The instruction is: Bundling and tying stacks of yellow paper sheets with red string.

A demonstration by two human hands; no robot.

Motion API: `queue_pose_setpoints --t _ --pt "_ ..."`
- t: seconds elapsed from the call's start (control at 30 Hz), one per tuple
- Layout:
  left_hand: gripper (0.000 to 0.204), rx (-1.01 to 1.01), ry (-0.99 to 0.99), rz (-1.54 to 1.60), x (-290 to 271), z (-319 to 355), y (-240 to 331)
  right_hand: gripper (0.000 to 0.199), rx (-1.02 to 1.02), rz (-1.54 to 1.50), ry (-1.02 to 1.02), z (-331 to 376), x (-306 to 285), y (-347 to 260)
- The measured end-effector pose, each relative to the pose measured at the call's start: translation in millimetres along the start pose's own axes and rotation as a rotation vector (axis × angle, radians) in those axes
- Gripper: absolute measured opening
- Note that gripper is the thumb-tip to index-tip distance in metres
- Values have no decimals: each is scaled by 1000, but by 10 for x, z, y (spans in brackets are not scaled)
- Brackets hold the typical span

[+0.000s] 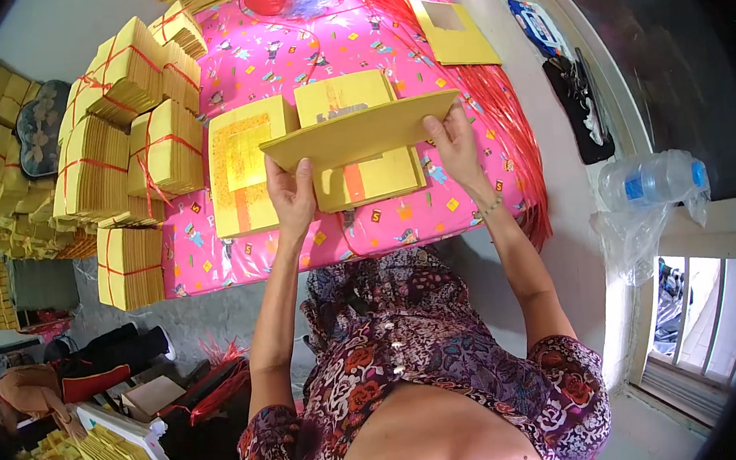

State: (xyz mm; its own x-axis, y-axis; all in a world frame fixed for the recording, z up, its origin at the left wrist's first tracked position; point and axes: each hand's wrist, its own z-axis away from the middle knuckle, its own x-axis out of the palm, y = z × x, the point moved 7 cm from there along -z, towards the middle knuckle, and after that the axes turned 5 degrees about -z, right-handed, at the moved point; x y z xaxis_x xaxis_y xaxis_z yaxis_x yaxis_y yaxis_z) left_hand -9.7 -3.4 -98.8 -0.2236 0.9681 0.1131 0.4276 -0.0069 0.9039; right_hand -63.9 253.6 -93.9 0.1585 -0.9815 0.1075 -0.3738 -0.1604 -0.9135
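Observation:
Both my hands hold a thin sheaf of yellow paper (360,127), raised and tilted above the table. My left hand (292,194) pinches its lower left end, thumb in front. At the right end my right hand (456,143) grips it the same way, with fingers behind. Directly below, partly hidden by the sheaf, lies a stack of yellow paper (390,175) with a printed patch and a reddish stripe. Another yellow stack (232,208) with an orange-and-gold square sits just left of it.
A pink patterned cover (334,243) lies over the table. Bundles tied with red string (91,165) pile up at the left. Long red plastic strands (512,141) hang along the right edge. A yellow folder-like sheet (457,37) lies far right. Lower left, a person's hand (70,424) is near yellow papers.

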Motion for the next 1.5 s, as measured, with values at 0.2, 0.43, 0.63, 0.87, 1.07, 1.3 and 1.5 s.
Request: queue_pose_setpoints --t 0.2,0.43,0.63,0.87,1.07,1.3,1.5 --pt "31 -32 -15 1 -40 -1 -97 22 -31 102 -1 -12 79 -110" --pt "34 -48 -81 15 -34 -89 40 26 -77 89 87 -124 105 -236" --pt "37 -381 -395 312 343 -118 144 37 406 -472 -55 -179 412 -90" --pt "51 -484 -495 339 743 -4 234 32 589 -517 -274 35 851 -17" --pt "43 -378 -453 346 721 -24 206 36 456 -281 -356 53 782 -1" --pt "42 -208 -250 294 587 -123 190 45 477 -421 -110 9 444 -14" --pt "36 -210 -281 155 581 -16 16 58 8 -54 -174 123 526 -287"
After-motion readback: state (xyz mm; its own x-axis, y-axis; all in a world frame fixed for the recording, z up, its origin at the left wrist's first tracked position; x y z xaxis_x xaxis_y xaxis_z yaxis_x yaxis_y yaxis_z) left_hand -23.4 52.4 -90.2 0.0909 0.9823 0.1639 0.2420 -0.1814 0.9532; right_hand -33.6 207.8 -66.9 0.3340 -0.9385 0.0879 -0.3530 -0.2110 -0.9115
